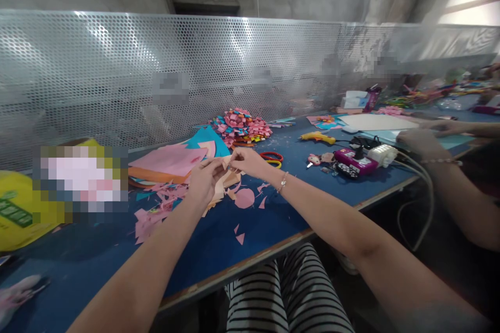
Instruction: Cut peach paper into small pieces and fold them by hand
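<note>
My left hand (202,181) and my right hand (249,161) meet over the blue table, both with closed fingertips on a small piece of peach paper (226,162). Below them lie several peach paper strips (219,190) and a round pink paper piece (245,198). Left of my left hand is a stack of coloured paper sheets (172,160), pink on top of orange, with pink paper scraps (150,222) in front. Scissors with red and yellow handles (272,157) lie just behind my right wrist, partly hidden.
Behind my hands rises a heap of folded paper pieces (240,126) against a perforated metal screen (117,73). To the right are a yellow glue gun (318,138), a purple power strip (355,162) with cables, and another person's hands (414,143). A yellow bag (23,213) sits left.
</note>
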Demonstrator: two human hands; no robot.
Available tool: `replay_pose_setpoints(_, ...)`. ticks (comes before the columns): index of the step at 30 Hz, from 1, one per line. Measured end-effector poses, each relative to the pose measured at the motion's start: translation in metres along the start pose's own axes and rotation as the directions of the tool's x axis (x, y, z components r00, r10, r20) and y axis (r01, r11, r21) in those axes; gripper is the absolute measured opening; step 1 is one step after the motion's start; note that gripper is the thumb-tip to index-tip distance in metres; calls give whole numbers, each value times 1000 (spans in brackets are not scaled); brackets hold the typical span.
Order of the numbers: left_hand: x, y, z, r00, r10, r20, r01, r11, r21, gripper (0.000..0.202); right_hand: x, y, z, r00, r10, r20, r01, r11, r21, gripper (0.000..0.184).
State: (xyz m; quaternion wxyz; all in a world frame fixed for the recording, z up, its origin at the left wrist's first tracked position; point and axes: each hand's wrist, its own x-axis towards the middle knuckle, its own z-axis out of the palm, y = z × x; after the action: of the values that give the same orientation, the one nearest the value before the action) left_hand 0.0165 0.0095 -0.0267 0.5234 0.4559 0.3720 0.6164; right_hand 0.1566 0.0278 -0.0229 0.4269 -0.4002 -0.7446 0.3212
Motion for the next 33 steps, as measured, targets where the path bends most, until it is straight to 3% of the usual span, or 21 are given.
replay_pose_setpoints(10, 1, 1, 1, 998, -59, 4, 59, 998, 6, 16, 0, 2, -2, 997, -64, -38, 59, 991, -121, 1)
replay_pose_setpoints(16, 2, 1, -1, 999, 5, 41, -9, 995, 96, 22, 2, 3, -3, 994, -105, -33, 97, 977, -191, 5)
replay_pose_setpoints(26, 3, 2, -1, 996, 92, 3, -90, 971, 220, 24, 3, 5, 2, 999, -31, 42, 24, 986, 162, 15)
replay_pose_setpoints(30, 2, 1, 0, 996, 84, 0, -82, 971, 224, 27, 3, 6, 1, 1000, -14, 24, 9, 985, 174, 13)
replay_pose_setpoints(33, 1, -2, 0, 995, 90, 38, -97, 930, 354, 30, 3, 7, 0, 1000, -23, -8, 23, 993, 113, 7)
